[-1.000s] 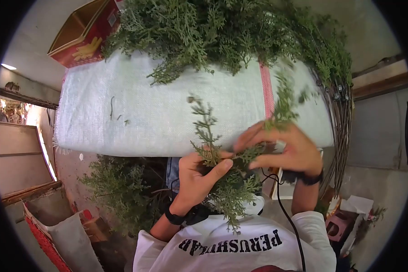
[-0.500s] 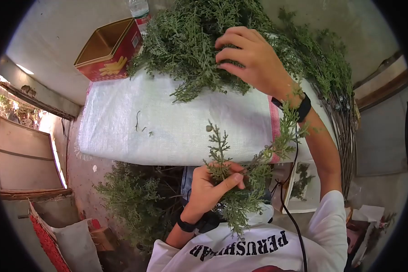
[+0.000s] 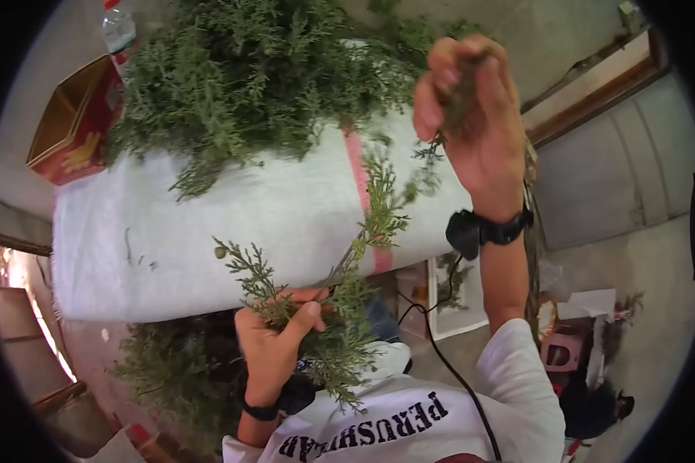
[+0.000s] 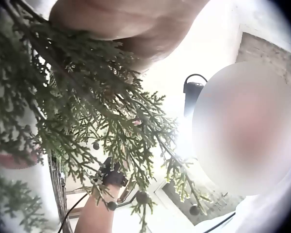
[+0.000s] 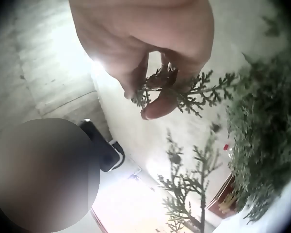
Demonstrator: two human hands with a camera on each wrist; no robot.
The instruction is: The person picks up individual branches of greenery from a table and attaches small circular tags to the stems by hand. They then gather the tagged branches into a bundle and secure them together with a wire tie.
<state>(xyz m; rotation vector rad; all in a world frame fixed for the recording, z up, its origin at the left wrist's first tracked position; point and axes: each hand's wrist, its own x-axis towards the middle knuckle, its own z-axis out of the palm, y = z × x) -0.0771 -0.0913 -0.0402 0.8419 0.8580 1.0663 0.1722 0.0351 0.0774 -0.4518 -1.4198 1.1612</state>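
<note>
My left hand [image 3: 274, 343] pinches a bunch of evergreen branches [image 3: 347, 305] between thumb and fingers, just past the near edge of the white woven sack. Scaly green twigs and a few small round cones show on this greenery [image 4: 106, 102] in the left wrist view. Higher up at the right, my right hand [image 3: 483, 147] is raised, its fingers curled around a small evergreen sprig [image 3: 461, 100]. Leafy tips of that sprig [image 5: 201, 94] stick out past the fingers in the right wrist view.
A large heap of evergreen cuttings [image 3: 216, 85] covers the back of the white sack [image 3: 208, 231]. To its left stand a red box [image 3: 81, 139] and a plastic bottle [image 3: 119, 32]. More greenery [image 3: 170, 370] lies below the near edge. A black cable [image 3: 448, 359] runs beside the body.
My right hand left the left hand's branches, reached over the heap, and is now raised at the right with a sprig. The left hand keeps its hold. The head view has swung rightward.
</note>
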